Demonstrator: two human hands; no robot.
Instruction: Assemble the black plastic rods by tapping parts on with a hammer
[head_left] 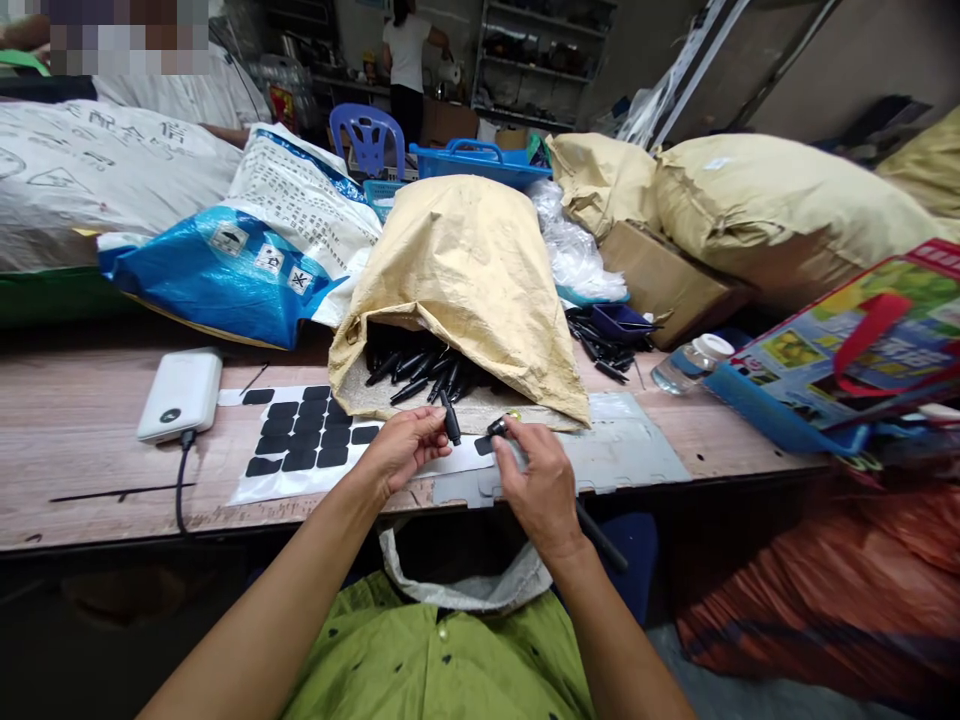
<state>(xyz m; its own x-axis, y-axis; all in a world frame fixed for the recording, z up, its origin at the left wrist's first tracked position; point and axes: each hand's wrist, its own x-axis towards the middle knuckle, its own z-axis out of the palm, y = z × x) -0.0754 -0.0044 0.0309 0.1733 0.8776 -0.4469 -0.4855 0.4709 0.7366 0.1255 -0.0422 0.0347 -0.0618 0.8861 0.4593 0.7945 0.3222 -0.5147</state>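
My left hand is closed on a slim black piece, held upright with its lower end tilted to the right. Pinched in my right hand is a short dark cylinder with a yellowish spot at its far end. The two pieces are apart. Just beyond the hands lies a yellow woven sack, its mouth facing me, with several black pieces inside. A white sheet with black rounded stickers lies left of my left hand.
A white power bank with a cable sits at the left. Blue-and-white sack stands behind it. To the right are a clear bottle, more black pieces and a colourful bag. A person stands in the background.
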